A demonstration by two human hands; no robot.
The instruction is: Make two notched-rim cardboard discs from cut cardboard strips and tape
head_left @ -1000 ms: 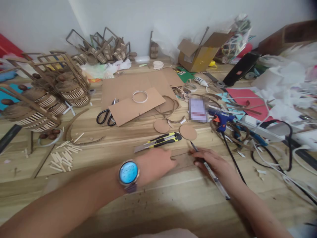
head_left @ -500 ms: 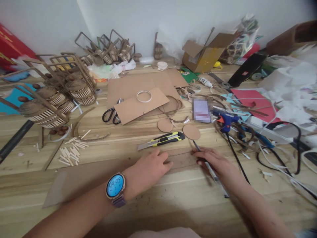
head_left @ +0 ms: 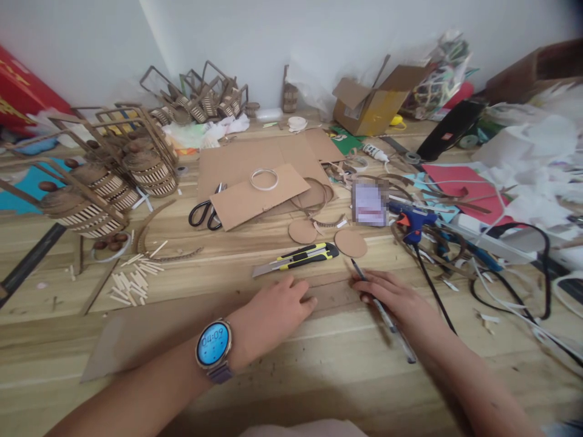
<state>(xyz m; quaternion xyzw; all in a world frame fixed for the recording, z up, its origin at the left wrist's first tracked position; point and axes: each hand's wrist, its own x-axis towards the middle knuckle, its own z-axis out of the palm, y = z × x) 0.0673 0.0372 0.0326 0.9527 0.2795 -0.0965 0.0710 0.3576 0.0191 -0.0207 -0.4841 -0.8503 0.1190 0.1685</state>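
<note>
Grainy wooden tabletop (head_left: 328, 376), left grip (head_left: 276, 312) half-open over flat cardboard (head_left: 150, 331), right grip (head_left: 396, 298) snug round slim pen (head_left: 386, 317)

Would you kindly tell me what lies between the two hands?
In the head view, part of a flat brown strip, apparently cardboard, lies between the left hand and the right hand.

Looks forward and down from head height, above and behind left hand (head_left: 276, 312) and right hand (head_left: 394, 297); close to both; takes in the table (head_left: 359, 370) beneath them and the wall (head_left: 255, 36) beyond.
</note>
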